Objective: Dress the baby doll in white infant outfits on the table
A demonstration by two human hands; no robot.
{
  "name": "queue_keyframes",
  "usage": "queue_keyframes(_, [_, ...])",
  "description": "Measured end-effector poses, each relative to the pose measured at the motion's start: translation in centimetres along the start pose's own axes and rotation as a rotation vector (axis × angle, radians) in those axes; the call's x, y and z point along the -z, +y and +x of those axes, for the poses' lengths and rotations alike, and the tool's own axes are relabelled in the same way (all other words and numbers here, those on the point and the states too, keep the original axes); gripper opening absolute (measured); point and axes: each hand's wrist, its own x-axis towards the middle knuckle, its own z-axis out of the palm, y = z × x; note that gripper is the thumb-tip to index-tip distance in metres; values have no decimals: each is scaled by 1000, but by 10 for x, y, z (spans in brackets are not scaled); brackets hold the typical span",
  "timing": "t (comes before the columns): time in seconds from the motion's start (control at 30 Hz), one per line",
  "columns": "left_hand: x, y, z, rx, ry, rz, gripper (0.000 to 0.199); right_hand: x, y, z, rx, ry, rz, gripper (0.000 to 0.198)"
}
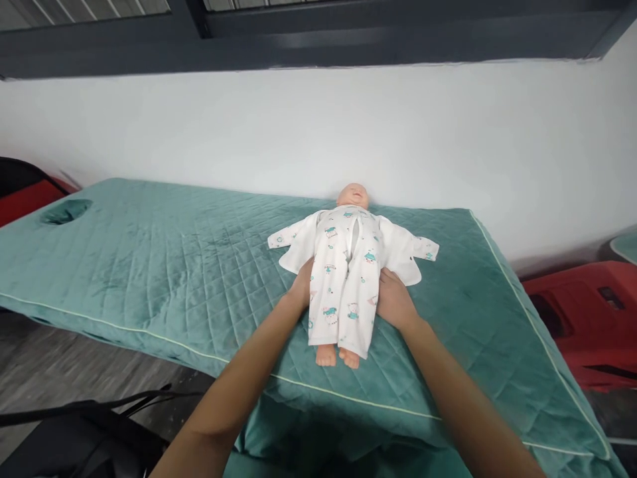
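Flanking a pair of printed white trousers point(329, 285), the two hands work at the doll point(353, 194), which lies on its back with its head away from the person and its bare feet point(326, 356) towards them. The trousers reach from just below the doll's chin to its ankles, with a slit between the legs, and they overlap a white jacket point(401, 251) whose sleeves spread out on either side of the doll. The left hand point(301, 287) is against the outer edge of the doll's leg on that side and the right hand point(393, 297) against the other; some fingertips are hidden by cloth, so I cannot tell whether either hand pinches it or merely presses beside it. The step in hand looks like settling the trousers along the doll's legs; the next move seems to call for even handling on both sides, so that the high waist lies straight and the jacket is not dragged. Under the doll is a green quilted bed cover point(174, 285), with a hole point(67, 211) well off to its left; behind the doll's head rises a white wall point(318, 133).
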Motion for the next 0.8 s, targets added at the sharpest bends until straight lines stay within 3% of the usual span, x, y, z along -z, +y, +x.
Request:
queue_keyframes(0.17, [3,-5,-6,-57,-11,21,30,-1,4,1,-17,21,82,13])
queue_keyframes(0.4, [21,-3,-41,-296,-87,334,42,6,2,-3,-23,77,164,20])
queue_keyframes(0.57, [26,2,-50,-282,-133,418,39,11,0,-5,9,90,165,20])
queue_keyframes(0.8, [27,1,-49,-289,-179,362,27,13,1,-7,38,42,184,21])
